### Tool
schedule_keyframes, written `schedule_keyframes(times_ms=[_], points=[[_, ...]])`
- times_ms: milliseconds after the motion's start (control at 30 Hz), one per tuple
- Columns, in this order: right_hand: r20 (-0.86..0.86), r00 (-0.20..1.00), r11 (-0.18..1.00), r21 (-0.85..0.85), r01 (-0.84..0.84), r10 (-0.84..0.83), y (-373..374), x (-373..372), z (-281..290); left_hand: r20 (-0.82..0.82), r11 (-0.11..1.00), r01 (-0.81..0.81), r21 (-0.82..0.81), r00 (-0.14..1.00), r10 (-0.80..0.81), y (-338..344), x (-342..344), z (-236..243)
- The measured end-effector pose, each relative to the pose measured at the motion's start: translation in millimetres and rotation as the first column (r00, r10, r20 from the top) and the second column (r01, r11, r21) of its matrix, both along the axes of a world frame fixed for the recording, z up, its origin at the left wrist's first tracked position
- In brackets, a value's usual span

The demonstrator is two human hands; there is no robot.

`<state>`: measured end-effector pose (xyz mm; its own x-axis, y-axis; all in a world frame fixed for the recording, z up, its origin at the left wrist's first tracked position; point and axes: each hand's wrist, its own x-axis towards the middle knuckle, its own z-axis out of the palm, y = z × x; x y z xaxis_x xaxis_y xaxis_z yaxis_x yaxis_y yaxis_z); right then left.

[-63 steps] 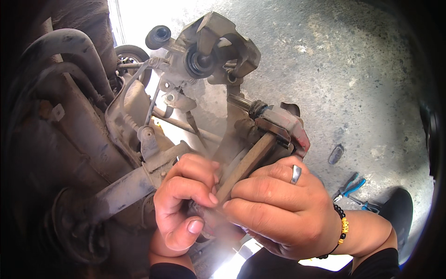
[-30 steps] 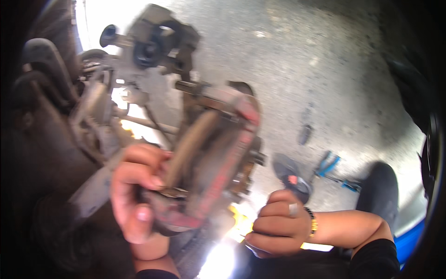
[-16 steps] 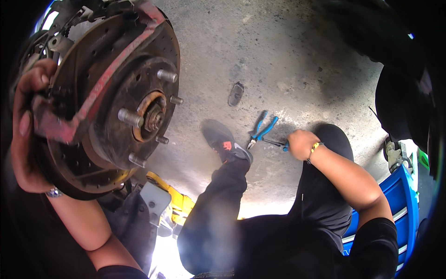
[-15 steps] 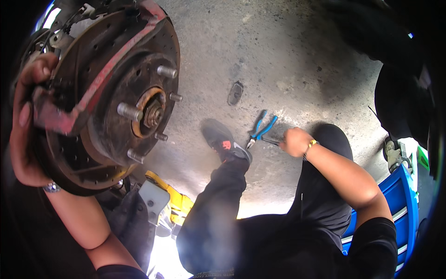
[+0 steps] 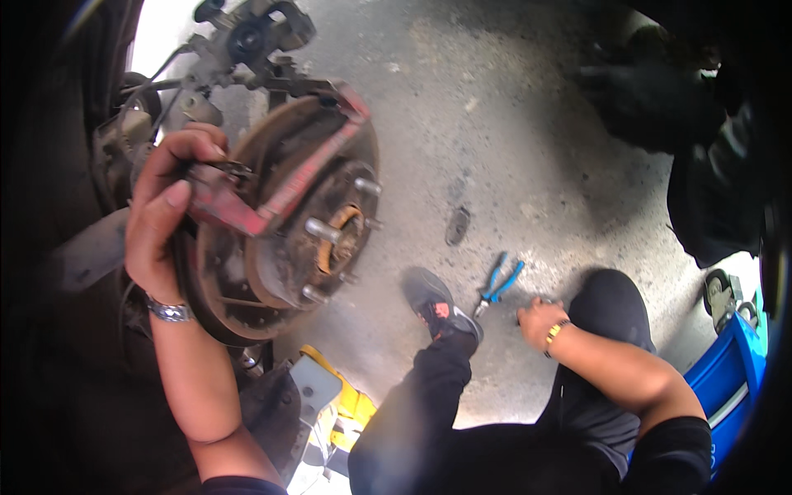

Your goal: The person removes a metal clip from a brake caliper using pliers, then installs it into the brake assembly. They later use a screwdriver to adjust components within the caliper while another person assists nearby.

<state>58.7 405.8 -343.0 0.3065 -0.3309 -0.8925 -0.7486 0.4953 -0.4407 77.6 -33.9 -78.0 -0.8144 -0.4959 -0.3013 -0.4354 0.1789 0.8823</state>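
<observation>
My left hand point(image 5: 161, 219) is closed on the lower end of a red-painted brake caliper part point(image 5: 231, 210), which spans the rusty drilled brake disc point(image 5: 227, 301). Threaded studs point(image 5: 326, 230) stick out from the hub, around a rusty centre ring. My right hand point(image 5: 540, 326) is down by my bent knee near the concrete floor, its fingers curled round a slim tool that is mostly hidden. Pliers with blue handles point(image 5: 499, 280) lie on the floor just left of that hand, beside my shoe point(image 5: 437, 309).
Suspension parts point(image 5: 252, 37) rise behind the disc, with dark bodywork at far left. A small dark oblong piece point(image 5: 458, 225) lies on the floor. Large dark shapes point(image 5: 701, 198) fill the upper right. A blue item point(image 5: 730, 367) is at lower right, a yellow stand point(image 5: 351, 404) below the disc.
Both hands were at the caliper about two seconds ago; my right hand then went down to the floor tools and closed. Since half a second ago, the view has shifted and the disc appears further right.
</observation>
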Motion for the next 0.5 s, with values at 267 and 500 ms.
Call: schedule_keyframes(times_ms=[267,500], points=[[0.155,0.956,0.955,-0.122,0.271,-0.251,-49.9,-133.2,121.5,0.007,1.000,0.001,-0.022,1.000,-0.001,5.2,-1.7,1.2],[0.461,0.376,0.588,0.516,0.623,-0.803,21.2,-115.3,116.2,0.067,0.999,-0.013,-0.030,0.998,0.015,7.4,-4.7,7.2]])
